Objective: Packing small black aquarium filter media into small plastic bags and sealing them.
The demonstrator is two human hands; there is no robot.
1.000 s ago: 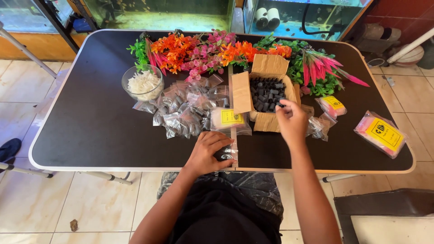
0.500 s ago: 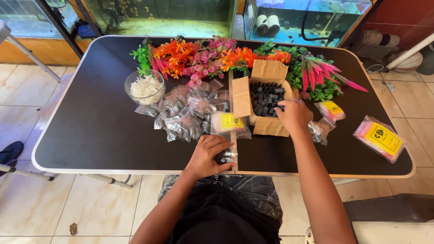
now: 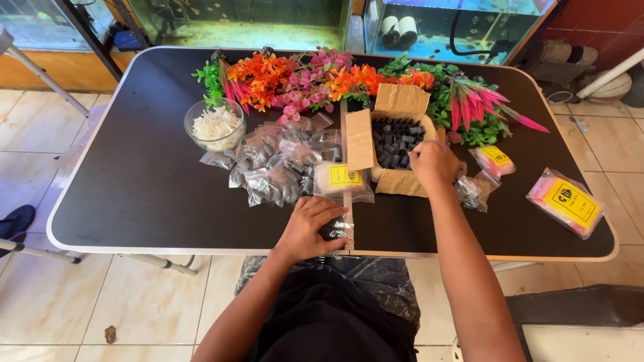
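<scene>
Fingers (image 3: 429,153) of the right hand (image 3: 436,164) are curled at the lower right rim of the open cardboard box (image 3: 396,137), just right of the frame's centre; whether one of the small dark cylinders (image 3: 396,142) is pinched between them cannot be told, since the tips are hidden by the hand itself. Left hand (image 3: 310,226) is laid low in the middle of the frame, near the desk's (image 3: 134,194) near edge, its fingers loosely bent over a small clear bag (image 3: 341,229) that is pressed flat rather than gripped.

Done well, one piece would be picked at a time and the bag's mouth kept pinned and open under the left fingers, so that nothing is spilled; this is a judgement, not a thing seen.

Little margin is left at the near edge, the bag lying just beside the rim; a slip there could send it to the tiled floor. Open room is offered by the bare dark surface at the left of the frame; the upper part is crowded by plastic plants (image 3: 302,77), a glass bowl of white pieces (image 3: 215,124) and a heap of filled bags (image 3: 275,167); yellow-labelled packets (image 3: 567,201) lie at the right.
</scene>
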